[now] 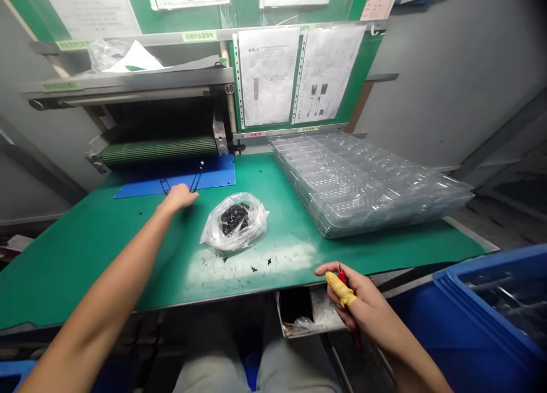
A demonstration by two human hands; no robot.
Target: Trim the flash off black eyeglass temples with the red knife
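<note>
My left hand (pixel 179 196) reaches to the near edge of a blue sheet (pixel 213 168) below the conveyor. Close to its fingers are a thin black frame-shaped part (pixel 165 185) and a second slim black part (pixel 196 180). The fingers are mostly hidden behind the hand, so I cannot see whether they grip either part. My right hand (pixel 354 296), with a yellow finger cot (pixel 341 289) on one digit, is closed around a red-handled tool (pixel 342 277) with a thin pointed tip, in front of the table edge. Between the hands sits a clear plastic bag (pixel 252 233) of small black pieces (pixel 234 218).
A stack of clear plastic trays (pixel 342 182) covers the table's right side. Behind the blue sheet is a ribbed green conveyor belt (pixel 162 152). Loose black bits (pixel 254 269) lie near the front edge. Blue bins (pixel 453 302) stand at right; an open drawer (pixel 316 329) is below.
</note>
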